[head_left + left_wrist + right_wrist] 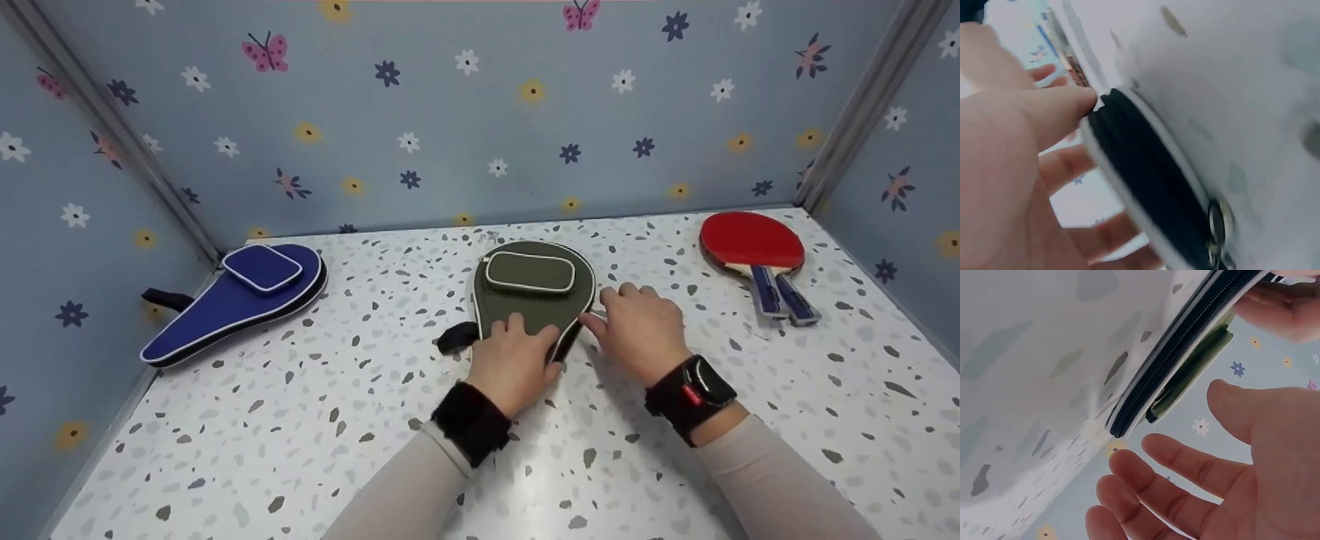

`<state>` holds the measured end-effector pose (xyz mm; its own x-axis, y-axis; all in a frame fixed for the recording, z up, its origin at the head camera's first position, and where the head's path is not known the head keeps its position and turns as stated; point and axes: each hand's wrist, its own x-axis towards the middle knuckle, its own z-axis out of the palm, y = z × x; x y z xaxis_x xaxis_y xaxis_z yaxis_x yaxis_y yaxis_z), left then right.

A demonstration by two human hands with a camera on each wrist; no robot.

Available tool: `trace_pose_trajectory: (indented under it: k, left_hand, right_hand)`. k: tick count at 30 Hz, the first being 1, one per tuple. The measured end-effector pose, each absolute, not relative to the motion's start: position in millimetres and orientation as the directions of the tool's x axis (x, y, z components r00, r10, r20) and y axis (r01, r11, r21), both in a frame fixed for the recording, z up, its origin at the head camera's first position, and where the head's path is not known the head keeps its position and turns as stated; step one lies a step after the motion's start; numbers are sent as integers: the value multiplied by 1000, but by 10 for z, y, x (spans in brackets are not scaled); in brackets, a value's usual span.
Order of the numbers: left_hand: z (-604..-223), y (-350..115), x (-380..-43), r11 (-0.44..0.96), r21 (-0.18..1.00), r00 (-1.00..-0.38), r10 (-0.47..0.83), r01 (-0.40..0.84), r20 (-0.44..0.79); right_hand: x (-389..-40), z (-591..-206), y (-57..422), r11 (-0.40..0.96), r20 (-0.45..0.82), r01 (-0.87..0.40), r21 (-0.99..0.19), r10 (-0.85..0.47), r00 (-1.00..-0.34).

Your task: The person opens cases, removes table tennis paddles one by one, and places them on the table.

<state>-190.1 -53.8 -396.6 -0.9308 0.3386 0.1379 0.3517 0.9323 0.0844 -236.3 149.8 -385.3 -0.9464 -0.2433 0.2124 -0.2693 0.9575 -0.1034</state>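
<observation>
An olive-green table tennis paddle case [517, 306] with white piping lies flat at the middle of the table, its small raised pocket [530, 272] toward the back wall. My left hand [514, 367] rests over its narrow end, fingers spread on top. In the left wrist view, that hand's thumb [1081, 102] lies at the black zippered side [1140, 163], and a metal zipper pull [1217, 225] hangs farther along. My right hand [641, 326] is beside the case's right edge. The right wrist view shows its fingers [1179, 464] loosely bent and apart from the thumb, holding nothing.
A blue paddle case [247, 300] with a black strap [166, 299] lies at the left. Two stacked paddles, the upper one red-faced [752, 238], lie at the back right. A black strap [457, 337] sticks out left of the green case. Patterned panels [480, 112] enclose the table.
</observation>
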Motion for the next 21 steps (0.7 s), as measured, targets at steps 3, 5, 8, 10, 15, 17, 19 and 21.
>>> trace_pose_trajectory:
  k: [3, 5, 8, 10, 15, 17, 19, 21]
  left_hand:
    - [-3935, -593, -1945, 954, 83, -954, 277, 287, 116]
    - [-3912, -663, -1979, 962, 97, -965, 249, 256, 78]
    - [-3873, -763, -2039, 964, 132, -973, 230, 230, 16]
    - [-3856, -810, -2085, 962, 155, -973, 230, 225, -15]
    - [-3850, -967, -2187, 969, 166, -982, 190, 183, -25]
    - [-3868, -1088, -2210, 978, 156, -989, 145, 141, -17]
    - [-3890, -1240, -2215, 984, 153, -995, 97, 95, -5]
    - [-3918, -1407, -2201, 987, 153, -999, 47, 47, 4]
  right_hand:
    - [-2377, -3829, 1442, 951, 209, -289, -113, -262, -942]
    - [-2372, -3815, 1451, 944, 205, -306, -123, -277, -939]
    - [-2344, -3784, 1563, 941, 198, -312, -133, -283, -938]
    - [-2320, -3761, 1674, 945, 194, -300, -131, -272, -942]
    - [-2293, -3721, 1824, 944, 224, -296, -146, -260, -939]
    - [-2298, -3720, 1794, 936, 237, -314, -158, -272, -933]
    - [-2305, -3722, 1722, 930, 237, -331, -161, -289, -927]
    - [-2315, -3725, 1626, 924, 230, -347, -159, -307, -923]
